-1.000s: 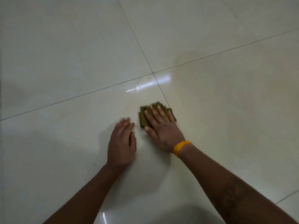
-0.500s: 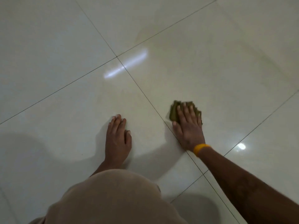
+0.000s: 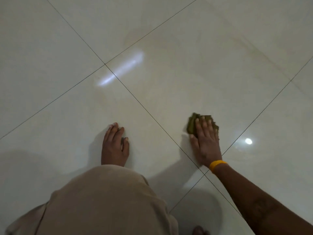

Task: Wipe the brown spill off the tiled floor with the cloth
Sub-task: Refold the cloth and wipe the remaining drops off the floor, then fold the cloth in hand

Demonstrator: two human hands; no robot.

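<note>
An olive-green cloth (image 3: pixel 191 124) lies flat on the glossy pale tiled floor (image 3: pixel 169 78). My right hand (image 3: pixel 205 143), with a yellow band at the wrist, presses down on it with fingers spread; the cloth sticks out past my fingertips. My left hand (image 3: pixel 115 145) rests palm-down on the tile to the left, holding nothing, fingers close together. A grout line runs between my two hands. A faint brownish smear (image 3: pixel 108 99) shows on the tile ahead of my left hand; I see no distinct brown puddle.
My knee in beige cloth (image 3: pixel 105 200) fills the lower middle. Toes (image 3: pixel 199 231) peek at the bottom edge. Light reflections (image 3: pixel 122 70) glare on the tiles. Dark grout lines cross the floor diagonally.
My right hand has slid the cloth to the right, across the grout line onto the neighbouring tile. The view has tilted down, so my knee has come into the frame. My left hand stays planted.
</note>
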